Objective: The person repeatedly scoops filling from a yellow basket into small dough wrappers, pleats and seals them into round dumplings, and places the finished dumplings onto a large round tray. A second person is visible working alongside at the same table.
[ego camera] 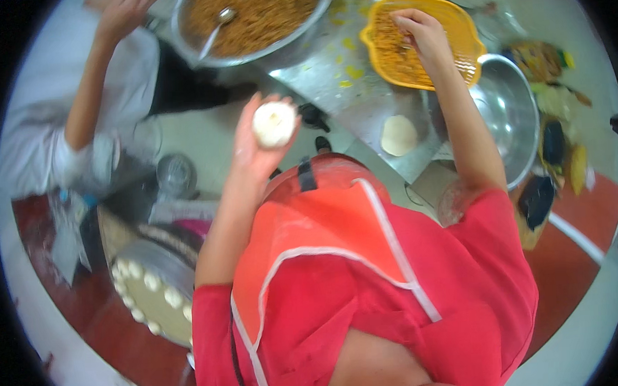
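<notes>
My left hand (250, 149) cradles a round white piece of dough (274, 124), with a small yellowish spot at its centre. Over a yellow plastic basket (456, 18) my right hand (426, 35) hangs with curled fingers. The fingertips are at the orange shredded filling (390, 49) inside; whether they grip something there is unclear, though a small shiny bit shows beneath them. A flat round dough wrapper (399, 136) lies on the metal table (329, 63), near its corner and in front of the basket.
A large metal basin (175, 23) of brown filling holds a spoon (216, 34). Right of the basket stands an empty steel bowl (512, 111). At left, another person's arm (90, 94) reaches forward. A round tray (156, 303) bears several small white dough pieces.
</notes>
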The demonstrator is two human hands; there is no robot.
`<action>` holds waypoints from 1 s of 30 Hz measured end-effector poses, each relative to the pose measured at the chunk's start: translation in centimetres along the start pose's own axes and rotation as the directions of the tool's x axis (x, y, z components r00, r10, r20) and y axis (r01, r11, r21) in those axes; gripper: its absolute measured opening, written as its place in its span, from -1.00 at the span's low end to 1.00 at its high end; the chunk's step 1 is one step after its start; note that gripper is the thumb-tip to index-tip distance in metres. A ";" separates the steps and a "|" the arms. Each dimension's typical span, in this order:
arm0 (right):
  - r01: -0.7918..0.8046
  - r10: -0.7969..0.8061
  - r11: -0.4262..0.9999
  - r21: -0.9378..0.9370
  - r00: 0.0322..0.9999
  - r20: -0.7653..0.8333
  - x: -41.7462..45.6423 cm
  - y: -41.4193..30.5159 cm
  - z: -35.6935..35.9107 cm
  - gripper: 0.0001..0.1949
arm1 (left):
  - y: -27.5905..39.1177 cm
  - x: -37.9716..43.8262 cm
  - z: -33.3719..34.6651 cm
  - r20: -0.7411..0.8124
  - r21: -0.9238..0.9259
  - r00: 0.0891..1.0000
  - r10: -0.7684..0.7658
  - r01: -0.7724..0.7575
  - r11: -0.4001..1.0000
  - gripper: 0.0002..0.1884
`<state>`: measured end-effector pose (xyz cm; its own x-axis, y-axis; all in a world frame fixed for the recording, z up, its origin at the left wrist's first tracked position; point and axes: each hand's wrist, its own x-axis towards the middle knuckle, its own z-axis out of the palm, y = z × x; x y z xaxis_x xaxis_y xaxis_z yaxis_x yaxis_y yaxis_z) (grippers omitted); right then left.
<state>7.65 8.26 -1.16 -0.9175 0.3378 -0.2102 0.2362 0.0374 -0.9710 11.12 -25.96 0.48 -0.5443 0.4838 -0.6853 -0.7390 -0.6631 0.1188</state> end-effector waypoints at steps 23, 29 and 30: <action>0.890 -0.421 0.430 0.152 0.049 0.906 -23.9 -12.7 34.9 -0.36 | 6.3 -20.1 -12.6 0.092 -0.443 0.795 0.600 -0.507 0.739 -0.55; 0.822 -0.108 0.438 0.365 -0.355 0.929 -32.5 -14.5 47.6 -0.32 | 7.5 -28.8 -21.2 0.124 -0.445 0.623 0.773 -0.661 0.604 -0.27; 0.777 -0.041 0.523 0.351 -0.389 0.921 -33.8 -14.4 49.3 -0.35 | 6.9 -30.9 -22.7 0.134 -0.477 0.596 0.792 -0.661 0.579 -0.26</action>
<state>19.46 -50.02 14.29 0.0523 -0.9985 0.0160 -0.7012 -0.0481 -0.7114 31.81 -58.42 6.15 -0.9628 -0.1598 -0.2181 0.1215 -0.9763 0.1791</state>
